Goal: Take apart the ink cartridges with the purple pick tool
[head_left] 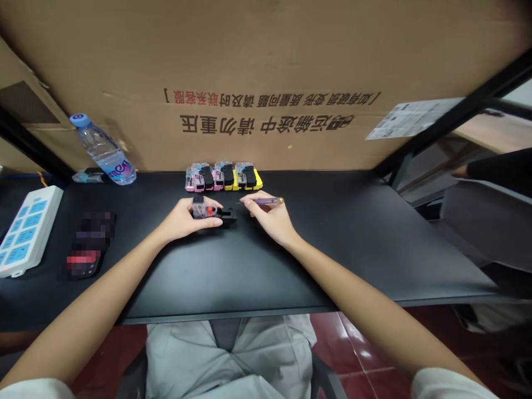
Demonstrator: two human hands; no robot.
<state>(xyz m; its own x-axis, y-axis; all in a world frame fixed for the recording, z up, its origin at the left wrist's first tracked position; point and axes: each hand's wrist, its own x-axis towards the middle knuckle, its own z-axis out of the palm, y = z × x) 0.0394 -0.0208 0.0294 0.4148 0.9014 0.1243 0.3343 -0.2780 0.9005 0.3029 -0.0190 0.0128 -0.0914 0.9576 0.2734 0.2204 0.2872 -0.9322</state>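
My left hand (185, 218) is closed round a small clear and black device (204, 208) with a red part inside and a black piece sticking out to the right. My right hand (270, 215) grips a thin screwdriver (266, 201) with a purplish handle and a gold end; its tip points left, just right of the device. Whether tip and device touch is hard to tell. Behind both hands stands a row of several similar devices (224, 176) with clear, black, pink and yellow parts, against the cardboard.
A water bottle (108, 154) leans at the back left. A white power strip (31, 230) and a dark, blurred phone (91, 244) lie at the left on the black table (249, 277). Cardboard (270, 55) walls the back; a metal frame (457, 105) rises at right.
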